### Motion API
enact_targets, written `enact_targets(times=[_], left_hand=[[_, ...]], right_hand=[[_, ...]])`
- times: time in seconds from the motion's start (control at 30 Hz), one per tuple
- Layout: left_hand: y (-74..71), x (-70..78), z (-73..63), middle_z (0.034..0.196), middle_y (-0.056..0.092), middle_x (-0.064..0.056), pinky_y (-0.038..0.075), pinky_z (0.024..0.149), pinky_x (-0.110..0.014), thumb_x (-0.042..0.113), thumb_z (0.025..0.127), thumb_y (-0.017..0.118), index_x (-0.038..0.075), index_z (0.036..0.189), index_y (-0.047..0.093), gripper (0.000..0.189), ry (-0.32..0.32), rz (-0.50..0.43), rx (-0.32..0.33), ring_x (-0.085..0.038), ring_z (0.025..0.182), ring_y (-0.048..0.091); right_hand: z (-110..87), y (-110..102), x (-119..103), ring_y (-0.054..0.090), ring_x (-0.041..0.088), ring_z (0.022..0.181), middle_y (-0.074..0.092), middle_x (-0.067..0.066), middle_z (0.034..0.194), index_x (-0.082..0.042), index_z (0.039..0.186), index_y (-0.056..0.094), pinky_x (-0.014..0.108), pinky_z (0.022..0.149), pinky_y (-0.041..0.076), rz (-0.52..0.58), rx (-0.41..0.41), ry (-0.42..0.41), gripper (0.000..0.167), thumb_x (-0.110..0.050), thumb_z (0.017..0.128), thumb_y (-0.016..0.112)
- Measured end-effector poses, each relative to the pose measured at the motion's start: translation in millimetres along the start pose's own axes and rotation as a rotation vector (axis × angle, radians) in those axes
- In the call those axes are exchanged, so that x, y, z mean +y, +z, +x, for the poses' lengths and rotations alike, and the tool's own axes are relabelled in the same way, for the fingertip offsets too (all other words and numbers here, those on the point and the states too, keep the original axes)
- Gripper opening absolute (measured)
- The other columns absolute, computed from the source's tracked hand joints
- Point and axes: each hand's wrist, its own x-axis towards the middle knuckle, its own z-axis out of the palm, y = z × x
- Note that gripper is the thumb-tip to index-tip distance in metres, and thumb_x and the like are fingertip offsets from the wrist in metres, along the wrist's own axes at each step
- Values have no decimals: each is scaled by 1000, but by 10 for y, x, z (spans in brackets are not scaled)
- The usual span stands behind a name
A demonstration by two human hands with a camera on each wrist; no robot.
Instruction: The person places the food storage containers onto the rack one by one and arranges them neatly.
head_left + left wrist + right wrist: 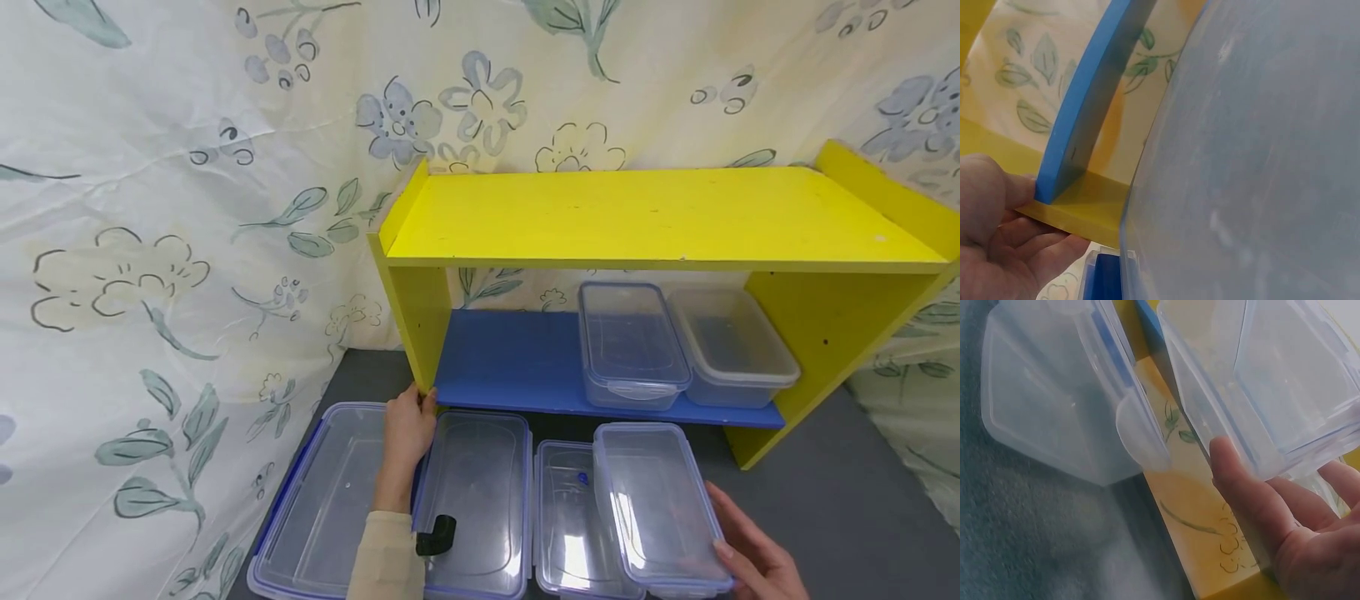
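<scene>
At the blue shelf (pixel 510 354)'s right, two boxes (pixel 632 333) seem placed; nearer, three lidded boxes (pixel 480 475) remain; right hand (pixel 757 546) grips another box (pixel 660 500), left hand (pixel 410 427) the yellow frame (pixel 411 321).

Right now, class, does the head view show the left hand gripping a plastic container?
No, the left hand grips the shelf unit's yellow side panel near the blue shelf board.

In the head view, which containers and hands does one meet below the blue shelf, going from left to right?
Wide lidded container, left hand, narrower lidded container, partly covered lidded container, gripped lidded container, right hand.
</scene>
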Motion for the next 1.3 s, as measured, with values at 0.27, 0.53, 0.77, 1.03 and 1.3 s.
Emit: enact_targets(times=[0.27, 0.53, 0.77, 1.03, 1.3], left_hand=[[1, -2, 10, 60, 53, -7, 37, 48, -27, 16, 97, 58, 2, 86, 61, 18, 5, 9, 6, -15, 49, 45], [8, 19, 16, 60, 53, -8, 37, 48, -28, 16, 97, 59, 2, 87, 61, 18, 7, 7, 4, -16, 49, 45], [2, 12, 11, 60, 52, -7, 37, 49, -28, 16, 97, 59, 2, 85, 60, 18, 11, 17, 6, -16, 50, 45], [3, -7, 10, 61, 53, -7, 37, 50, -28, 16, 97, 59, 2, 86, 60, 18, 14, 21, 10, -16, 51, 46], [8, 0, 6, 62, 53, -7, 37, 49, -28, 17, 97, 59, 3, 88, 61, 17, -1, 18, 7, -16, 51, 46]], right_hand=[[-12, 148, -27, 61, -3, 108, 54, -31, 128, -15, 155, 23, 32, 76, 58, 97, -96, -110, 57, -5, 103, 43], [15, 339, -120, 59, -3, 113, 53, -28, 133, -10, 155, 22, 29, 81, 56, 112, -126, -147, 57, -3, 102, 43], [47, 459, -182, 59, -4, 113, 52, -29, 132, -12, 155, 23, 30, 82, 57, 122, -110, -96, 58, -6, 101, 46], [101, 651, -241, 54, -4, 122, 48, -25, 142, -5, 154, 22, 28, 86, 54, 176, -181, -216, 58, 3, 99, 41], [155, 799, -285, 53, 2, 127, 45, -17, 148, 0, 153, 19, 26, 92, 52, 230, -255, -320, 58, 9, 98, 36]])
